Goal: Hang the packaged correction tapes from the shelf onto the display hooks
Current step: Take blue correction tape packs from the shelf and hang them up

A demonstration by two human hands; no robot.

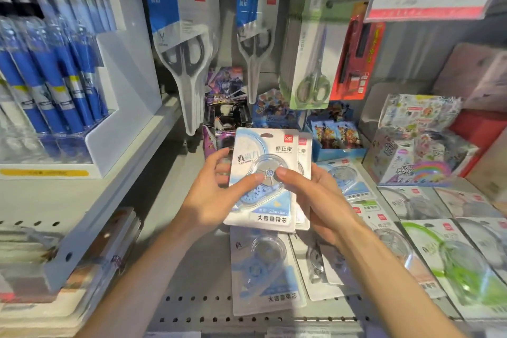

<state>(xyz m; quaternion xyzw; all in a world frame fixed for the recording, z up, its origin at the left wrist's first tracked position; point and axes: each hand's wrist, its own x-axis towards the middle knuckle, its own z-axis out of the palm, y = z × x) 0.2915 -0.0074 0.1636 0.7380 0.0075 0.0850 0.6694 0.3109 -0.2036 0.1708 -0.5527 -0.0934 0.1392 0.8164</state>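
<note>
Held correction tape pack reads 修正带, 大容量带芯 (red deli logo).

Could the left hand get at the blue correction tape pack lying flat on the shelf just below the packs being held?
Probably not right now: the left hand is gripping the held packs together with the right hand. The flat blue pack itself lies uncovered on the shelf.

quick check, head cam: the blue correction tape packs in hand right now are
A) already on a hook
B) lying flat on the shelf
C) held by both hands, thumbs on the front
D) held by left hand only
C: the left hand and right hand both grip the blue correction tape packs, each thumb pressed on the front blister, above the shelf.
</note>
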